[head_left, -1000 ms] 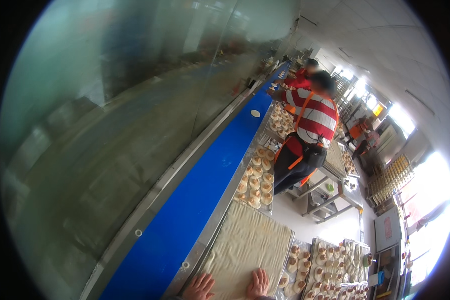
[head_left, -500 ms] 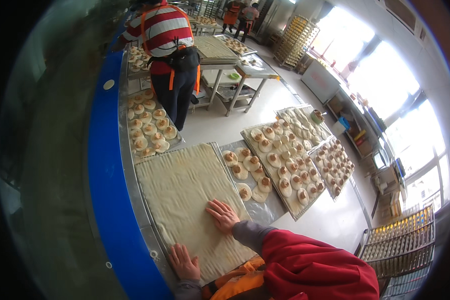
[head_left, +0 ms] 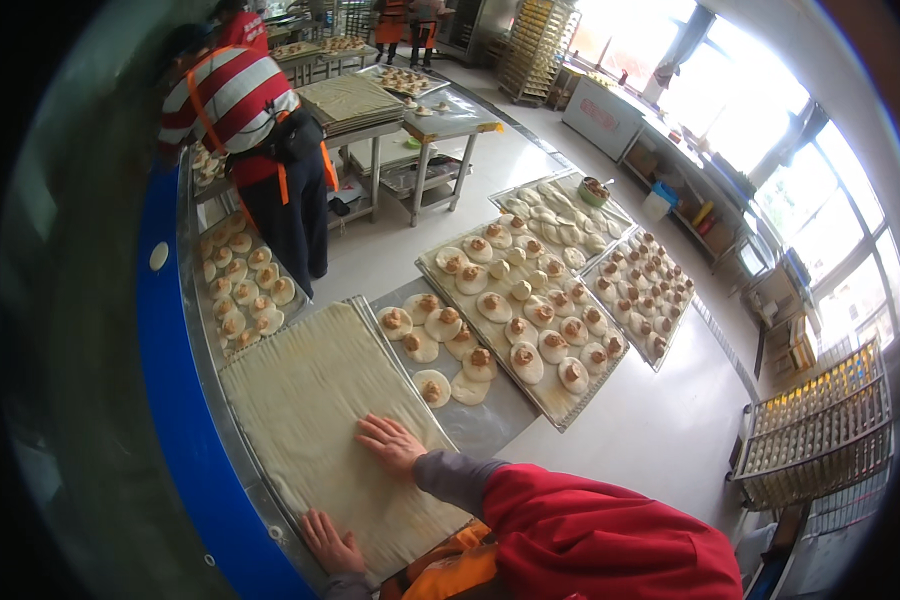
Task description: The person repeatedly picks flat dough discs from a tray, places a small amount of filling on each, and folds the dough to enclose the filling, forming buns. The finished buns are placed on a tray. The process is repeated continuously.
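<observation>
Dough sheet [head_left: 315, 400] lies flat on the bench [head_left: 490, 425], long axis running away from the person. Left hand [head_left: 330, 542] and right hand [head_left: 390, 442] press on it, fingers spread flat, gripping nothing. Versus the earlier frame, both hands sit in roughly the same spots; the view has shifted slightly.

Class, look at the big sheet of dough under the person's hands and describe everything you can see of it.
The dough sheet is a large, pale tan rectangle, lying flat on the metal worktable beside the blue conveyor belt. Its surface looks matte and finely wrinkled, with faint lengthwise creases. The right hand presses flat on it near its right edge; the left hand rests on its near corner. To its right lie filled dough rounds, apart from it.
</observation>
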The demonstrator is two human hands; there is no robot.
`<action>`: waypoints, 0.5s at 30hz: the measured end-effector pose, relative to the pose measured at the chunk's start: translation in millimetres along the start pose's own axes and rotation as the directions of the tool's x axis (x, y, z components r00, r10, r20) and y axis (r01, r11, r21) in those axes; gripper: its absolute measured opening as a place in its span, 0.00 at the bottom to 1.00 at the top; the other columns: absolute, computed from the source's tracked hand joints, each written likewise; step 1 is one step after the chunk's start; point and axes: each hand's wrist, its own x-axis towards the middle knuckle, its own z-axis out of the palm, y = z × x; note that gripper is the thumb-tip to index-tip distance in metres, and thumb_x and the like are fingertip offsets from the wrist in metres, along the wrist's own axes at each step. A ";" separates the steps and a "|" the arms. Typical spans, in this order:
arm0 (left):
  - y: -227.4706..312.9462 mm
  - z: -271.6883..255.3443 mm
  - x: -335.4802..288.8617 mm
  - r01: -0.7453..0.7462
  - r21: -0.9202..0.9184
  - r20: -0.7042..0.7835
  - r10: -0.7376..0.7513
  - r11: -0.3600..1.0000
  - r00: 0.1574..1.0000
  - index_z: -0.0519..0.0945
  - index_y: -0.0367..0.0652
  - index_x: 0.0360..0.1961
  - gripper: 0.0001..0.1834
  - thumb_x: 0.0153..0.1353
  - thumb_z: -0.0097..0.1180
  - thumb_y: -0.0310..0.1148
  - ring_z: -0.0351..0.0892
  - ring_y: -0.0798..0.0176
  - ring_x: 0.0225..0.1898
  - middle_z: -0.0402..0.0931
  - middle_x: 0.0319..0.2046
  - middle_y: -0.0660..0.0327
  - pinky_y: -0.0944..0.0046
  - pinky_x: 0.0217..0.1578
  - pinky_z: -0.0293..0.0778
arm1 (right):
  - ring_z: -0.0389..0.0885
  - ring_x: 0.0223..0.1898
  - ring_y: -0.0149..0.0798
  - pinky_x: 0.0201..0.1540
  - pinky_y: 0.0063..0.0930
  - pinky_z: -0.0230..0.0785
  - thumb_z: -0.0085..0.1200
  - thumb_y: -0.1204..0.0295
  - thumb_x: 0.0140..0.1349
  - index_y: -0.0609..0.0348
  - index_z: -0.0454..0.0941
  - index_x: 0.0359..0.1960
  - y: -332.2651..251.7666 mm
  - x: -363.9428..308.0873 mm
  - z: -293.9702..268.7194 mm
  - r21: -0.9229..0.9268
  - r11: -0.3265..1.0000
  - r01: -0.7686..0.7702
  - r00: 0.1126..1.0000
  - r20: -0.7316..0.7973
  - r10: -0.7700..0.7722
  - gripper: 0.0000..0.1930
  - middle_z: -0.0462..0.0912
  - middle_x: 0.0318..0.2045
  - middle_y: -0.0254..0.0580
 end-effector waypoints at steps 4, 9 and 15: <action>4.7 -4.5 2.6 -0.036 0.063 0.015 0.035 0.997 0.999 0.62 0.29 0.68 0.45 0.52 0.63 0.39 0.48 0.36 0.75 0.54 0.73 0.43 0.38 0.73 0.47 | 0.56 0.75 0.51 0.74 0.48 0.51 0.50 0.69 0.64 0.53 0.71 0.64 2.2 -0.5 -1.4 0.043 0.999 0.008 0.999 -0.037 -0.007 0.25 0.63 0.72 0.50; 0.2 -19.3 5.9 -0.023 0.059 0.105 0.016 0.998 0.994 0.66 0.32 0.67 0.42 0.52 0.67 0.37 0.51 0.40 0.74 0.57 0.72 0.45 0.39 0.72 0.49 | 0.55 0.75 0.51 0.74 0.48 0.50 0.50 0.69 0.63 0.55 0.71 0.64 -0.7 -0.5 -6.2 0.096 0.995 -0.009 1.000 -0.017 0.011 0.25 0.63 0.72 0.50; -9.3 -17.5 21.3 0.223 -0.170 0.055 -0.216 0.960 0.975 0.73 0.37 0.60 0.28 0.58 0.62 0.30 0.63 0.41 0.68 0.70 0.62 0.45 0.44 0.68 0.58 | 0.54 0.76 0.51 0.75 0.48 0.48 0.50 0.69 0.62 0.55 0.71 0.64 -2.7 -0.3 -10.7 0.109 0.994 -0.011 1.000 -0.003 0.011 0.26 0.62 0.73 0.50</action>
